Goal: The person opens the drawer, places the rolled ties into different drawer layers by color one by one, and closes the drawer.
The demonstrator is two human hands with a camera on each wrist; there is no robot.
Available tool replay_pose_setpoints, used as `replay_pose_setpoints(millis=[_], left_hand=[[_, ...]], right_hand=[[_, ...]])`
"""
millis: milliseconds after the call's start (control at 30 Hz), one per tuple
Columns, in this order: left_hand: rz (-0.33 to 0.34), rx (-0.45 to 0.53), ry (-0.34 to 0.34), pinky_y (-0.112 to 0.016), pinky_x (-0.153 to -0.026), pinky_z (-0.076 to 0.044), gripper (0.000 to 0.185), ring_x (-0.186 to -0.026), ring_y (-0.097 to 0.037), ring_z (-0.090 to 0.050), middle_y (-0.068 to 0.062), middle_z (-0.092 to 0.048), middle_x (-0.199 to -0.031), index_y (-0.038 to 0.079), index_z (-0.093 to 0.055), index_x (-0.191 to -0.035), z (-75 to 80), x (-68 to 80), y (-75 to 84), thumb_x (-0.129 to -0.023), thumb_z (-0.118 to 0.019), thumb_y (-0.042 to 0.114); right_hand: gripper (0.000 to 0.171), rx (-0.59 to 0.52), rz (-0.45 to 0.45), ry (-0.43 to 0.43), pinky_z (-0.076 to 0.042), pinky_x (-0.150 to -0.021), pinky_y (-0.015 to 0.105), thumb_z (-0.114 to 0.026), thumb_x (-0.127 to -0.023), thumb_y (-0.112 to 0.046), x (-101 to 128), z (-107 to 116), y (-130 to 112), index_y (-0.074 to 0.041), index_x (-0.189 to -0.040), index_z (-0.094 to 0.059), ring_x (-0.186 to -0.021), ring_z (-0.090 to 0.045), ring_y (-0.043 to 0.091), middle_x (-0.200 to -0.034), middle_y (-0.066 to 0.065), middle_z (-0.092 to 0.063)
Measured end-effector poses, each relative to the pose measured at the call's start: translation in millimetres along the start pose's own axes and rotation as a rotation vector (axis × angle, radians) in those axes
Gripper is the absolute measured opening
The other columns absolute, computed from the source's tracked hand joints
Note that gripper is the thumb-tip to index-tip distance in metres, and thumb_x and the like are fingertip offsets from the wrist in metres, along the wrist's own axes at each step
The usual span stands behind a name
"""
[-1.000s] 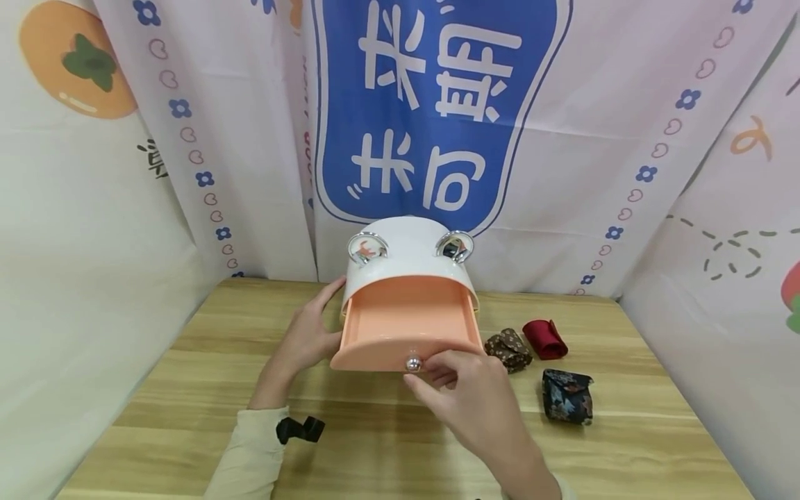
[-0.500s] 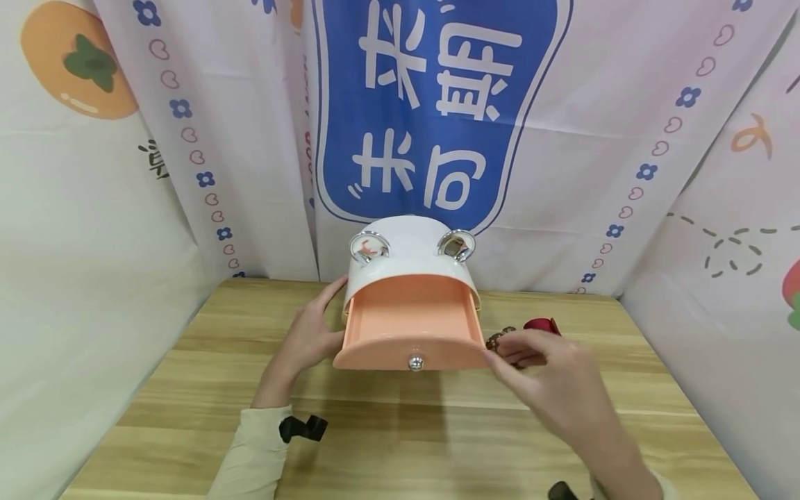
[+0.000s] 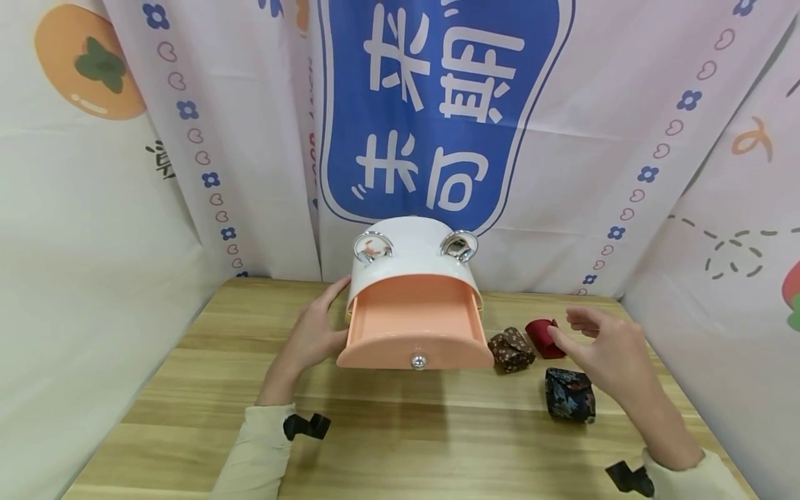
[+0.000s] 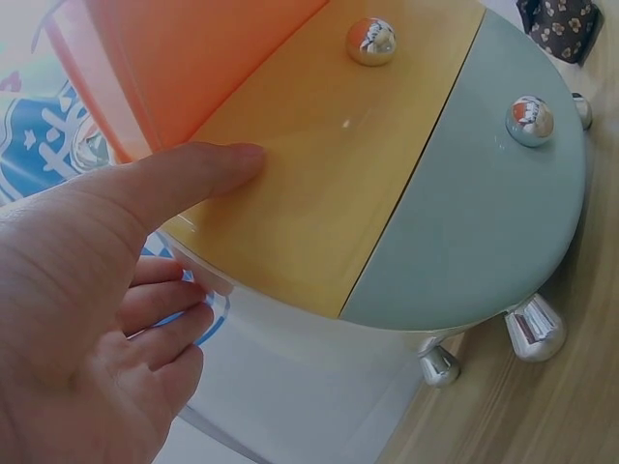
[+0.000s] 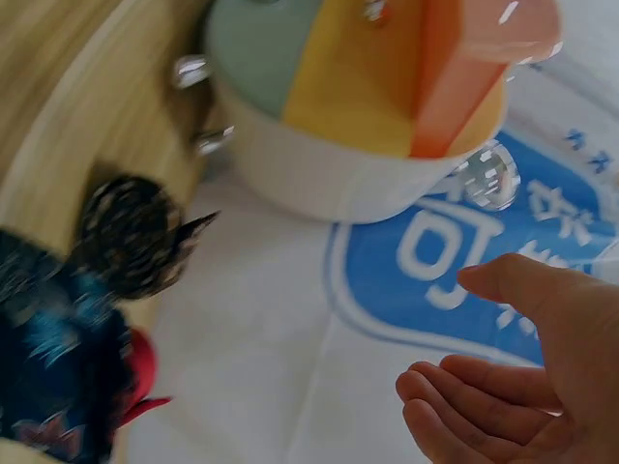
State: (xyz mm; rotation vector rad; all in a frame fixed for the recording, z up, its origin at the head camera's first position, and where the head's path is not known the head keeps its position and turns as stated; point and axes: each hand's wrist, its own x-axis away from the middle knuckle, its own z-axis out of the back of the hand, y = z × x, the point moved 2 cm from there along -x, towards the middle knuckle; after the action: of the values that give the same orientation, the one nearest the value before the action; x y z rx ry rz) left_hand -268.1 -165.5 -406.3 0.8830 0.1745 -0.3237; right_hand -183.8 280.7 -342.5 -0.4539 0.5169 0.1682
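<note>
The right hand [image 3: 609, 347] hovers loosely open and empty above three small folded cloth bundles on the right of the table [image 3: 437, 444], fingertips closest to the red bundle [image 3: 542, 337]; the dark blue bundle [image 3: 569, 394] lies nearer, just left of the wrist, and the brown bundle [image 3: 511, 349] sits left of the red one, beside the drawer. The left hand [image 3: 315, 333] rests flat against the left side of the white box [image 3: 412, 260], thumb on the yellow drawer front [image 4: 329, 184] in the left wrist view. The top, orange drawer [image 3: 414, 326] stands pulled out and empty. The step in hand looks like picking a bundle to stow; the next move calls for lowering the fingers and pinching the red bundle while the left hand steadies the box.
</note>
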Motion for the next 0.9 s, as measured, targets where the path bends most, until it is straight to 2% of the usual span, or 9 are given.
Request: replay_pose_setpoints(millis=[267,400,533,667,767,833,900], left_hand=[[0.0,0.007,-0.003,-0.072,-0.12,-0.038,0.097,-0.152,-0.048,-0.042,-0.016,-0.043,-0.167,0.022,-0.034,-0.166,-0.7,0.7,-0.2,-0.085,-0.087,0.03],[-0.002,0.007,0.0,-0.072,-0.12,-0.039,0.097,-0.152,-0.047,-0.042,-0.016,-0.043,-0.167,0.023,-0.034,-0.166,-0.2,0.7,0.1,-0.085,-0.087,0.029],[-0.002,0.014,-0.003,-0.072,-0.12,-0.038,0.097,-0.152,-0.048,-0.041,-0.016,-0.042,-0.168,0.023,-0.034,-0.167,-0.4,0.6,1.0,-0.085,-0.087,0.029],[-0.007,0.024,-0.002,-0.072,-0.121,-0.037,0.097,-0.152,-0.048,-0.041,-0.017,-0.043,-0.167,0.021,-0.035,-0.166,-0.9,0.4,1.5,-0.084,-0.087,0.028],[-0.016,0.025,0.002,-0.071,-0.121,-0.038,0.097,-0.152,-0.047,-0.041,-0.017,-0.043,-0.167,0.019,-0.035,-0.166,-0.9,0.3,1.2,-0.085,-0.087,0.027],[-0.02,0.023,0.005,-0.07,-0.121,-0.038,0.096,-0.152,-0.047,-0.041,-0.017,-0.043,-0.167,0.019,-0.036,-0.166,-0.6,0.1,1.0,-0.085,-0.087,0.027],[-0.025,0.02,0.008,-0.07,-0.121,-0.038,0.096,-0.152,-0.047,-0.041,-0.017,-0.043,-0.167,0.019,-0.035,-0.166,-0.5,-0.2,0.6,-0.085,-0.087,0.027]], right_hand=[[0.062,0.047,-0.112,-0.203,-0.061,-0.09,0.064,-0.079,-0.094,-0.04,0.7,-21.4,38.6,0.008,-0.131,-0.066,-0.109,-0.072,0.05,-0.122,0.031,-0.074],[0.072,0.052,-0.149,-0.241,-0.058,-0.092,0.066,-0.079,-0.094,-0.045,0.2,-36.1,55.0,0.011,-0.136,-0.062,-0.115,-0.067,0.053,-0.128,0.034,-0.069],[0.075,0.057,-0.198,-0.271,-0.056,-0.095,0.068,-0.079,-0.093,-0.044,-0.4,-49.8,67.2,0.014,-0.136,-0.059,-0.118,-0.064,0.056,-0.129,0.038,-0.067],[0.078,0.085,-0.246,-0.337,-0.058,-0.091,0.066,-0.078,-0.092,-0.047,-4.6,-58.7,76.2,0.016,-0.135,-0.058,-0.114,-0.064,0.055,-0.126,0.04,-0.066],[0.075,0.105,-0.261,-0.381,-0.06,-0.078,0.056,-0.078,-0.092,-0.049,-10.1,-63.6,81.3,0.016,-0.124,-0.062,-0.095,-0.066,0.046,-0.117,0.038,-0.068],[0.065,0.102,-0.272,-0.412,-0.055,-0.064,0.044,-0.078,-0.091,-0.049,-14.9,-67.2,84.6,0.013,-0.103,-0.064,-0.075,-0.059,0.034,-0.091,0.03,-0.066],[0.056,0.099,-0.28,-0.438,-0.043,-0.056,0.035,-0.078,-0.09,-0.049,-19.3,-70.8,87.9,0.003,-0.083,-0.058,-0.064,-0.047,0.023,-0.071,0.015,-0.054]])
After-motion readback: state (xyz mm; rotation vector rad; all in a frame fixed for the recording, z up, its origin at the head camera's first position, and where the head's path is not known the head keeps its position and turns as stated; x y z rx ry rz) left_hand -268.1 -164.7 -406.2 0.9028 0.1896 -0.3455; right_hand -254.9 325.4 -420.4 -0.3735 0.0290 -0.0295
